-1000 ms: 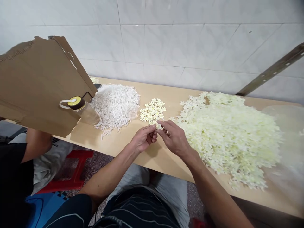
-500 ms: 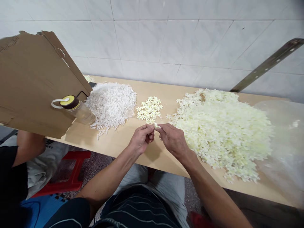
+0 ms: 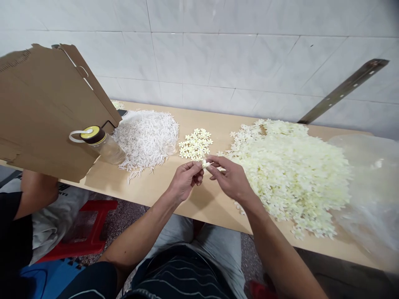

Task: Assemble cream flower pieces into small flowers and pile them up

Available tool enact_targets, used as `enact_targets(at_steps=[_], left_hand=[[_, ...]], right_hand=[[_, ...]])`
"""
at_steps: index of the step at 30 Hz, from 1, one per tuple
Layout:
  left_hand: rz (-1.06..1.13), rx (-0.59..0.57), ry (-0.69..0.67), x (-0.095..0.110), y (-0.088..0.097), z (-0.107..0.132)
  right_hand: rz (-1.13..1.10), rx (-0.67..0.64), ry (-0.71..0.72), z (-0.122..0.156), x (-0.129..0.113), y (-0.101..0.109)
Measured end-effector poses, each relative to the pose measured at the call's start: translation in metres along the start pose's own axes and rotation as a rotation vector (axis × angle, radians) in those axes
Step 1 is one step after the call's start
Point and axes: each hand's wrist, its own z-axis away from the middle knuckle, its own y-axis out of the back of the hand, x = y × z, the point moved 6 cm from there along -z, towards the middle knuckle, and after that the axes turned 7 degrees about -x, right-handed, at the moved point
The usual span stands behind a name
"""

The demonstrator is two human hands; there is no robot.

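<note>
My left hand [image 3: 184, 179] is closed in a pinch on a small pale artificial flower [image 3: 205, 164], held just above the table's middle. At the flower's right side is my right hand [image 3: 230, 177], its thumb and index finger parted around the petals. Whether those fingertips touch the petals is hard to see. Just beyond my hands lies a small cluster of cream flowers [image 3: 195, 144] with yellowish centres. A large heap of pale flower heads [image 3: 293, 174] spreads to the right. On the left is a pile of thin white stem-like pieces [image 3: 148, 139].
A drinking bottle [image 3: 109, 147] with a yellow-topped lid leans beside a cardboard panel [image 3: 46, 112] on the left. Clear plastic [image 3: 374, 187] lies at the right end of the table [image 3: 149, 192]. Behind the panel shows another person's arm [image 3: 40, 189]. A metal bar [image 3: 343, 92] leans against the tiled wall.
My right thumb and index finger have spread apart at the flower, where they were pinched together before. My left hand keeps its pinch. The view has shifted slightly.
</note>
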Motion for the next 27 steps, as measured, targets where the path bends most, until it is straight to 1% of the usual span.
enact_targets(at_steps=[1,3,5,6,9,12,16,18,19,20,22,24,27], left_hand=[[-0.004,-0.028,0.022,0.0,-0.001,0.001],[-0.005,-0.078,0.061,-0.001,-0.005,0.003],[0.013,-0.11,0.099,-0.004,-0.009,0.005],[0.032,-0.112,0.116,-0.006,-0.011,0.006],[0.071,-0.082,0.123,-0.011,-0.013,0.007],[0.03,-0.042,0.042,-0.011,-0.015,0.01],[0.031,-0.041,-0.026,-0.014,-0.023,0.015],[0.076,-0.019,-0.026,-0.017,-0.023,0.015],[0.102,-0.001,-0.018,-0.019,-0.022,0.014],[0.121,0.013,-0.006,-0.02,-0.021,0.012],[0.122,0.019,0.01,-0.02,-0.017,0.01],[0.053,-0.014,0.006,-0.015,-0.016,0.009],[-0.086,-0.105,0.015,-0.006,-0.018,0.01]], right_hand=[[-0.045,-0.041,-0.016,-0.002,-0.002,0.005],[-0.065,-0.137,0.002,-0.004,-0.01,0.013],[0.004,-0.186,0.063,-0.005,-0.02,0.019],[0.062,-0.177,0.099,-0.004,-0.024,0.02],[0.243,-0.053,0.189,0.005,-0.03,0.02],[0.34,0.123,0.232,0.02,-0.028,0.012],[0.362,0.329,0.186,0.035,-0.02,0.004],[0.311,0.384,0.177,0.038,-0.018,0.004],[0.273,0.38,0.177,0.038,-0.018,0.005],[0.23,0.348,0.174,0.038,-0.018,0.005],[0.146,0.226,0.149,0.035,-0.018,0.005],[0.105,0.123,0.119,0.033,-0.02,0.009],[0.138,0.051,0.104,0.03,-0.027,0.02]])
